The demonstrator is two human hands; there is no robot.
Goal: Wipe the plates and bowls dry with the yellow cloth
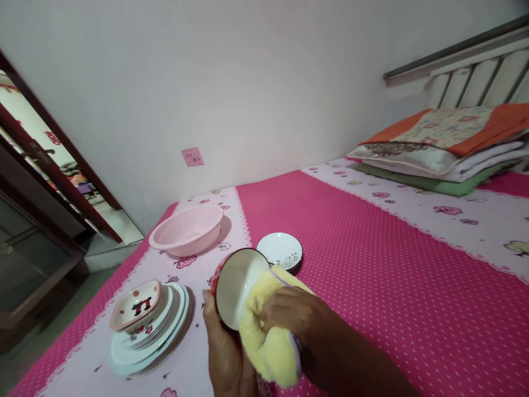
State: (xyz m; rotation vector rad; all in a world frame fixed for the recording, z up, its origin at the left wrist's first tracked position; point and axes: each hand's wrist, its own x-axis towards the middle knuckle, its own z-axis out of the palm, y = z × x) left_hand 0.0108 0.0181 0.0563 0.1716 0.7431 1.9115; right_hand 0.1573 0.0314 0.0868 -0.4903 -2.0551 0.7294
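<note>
My left hand (227, 353) grips a bowl (235, 284) from below and the side. The bowl is tilted so its pale inside faces me; its rim is dark and its outside shows red. My right hand (289, 314) is closed on a fluffy yellow towel (264, 336) with a purple edge, pressed over the bowl's right side. Behind the bowl, a white plate (280, 249) with a leaf pattern lies on top of a small stack. To the left stands a stack of plates (124, 355) with a pink-rimmed square dish (135, 303) on top.
A pink plastic basin (188, 231) sits near the wall on the pink patterned bedspread (351, 264). Folded bedding (438, 149) is piled at the far right by a radiator (475, 82). A pink note (192, 156) is stuck on the wall. A doorway (78, 171) stands left.
</note>
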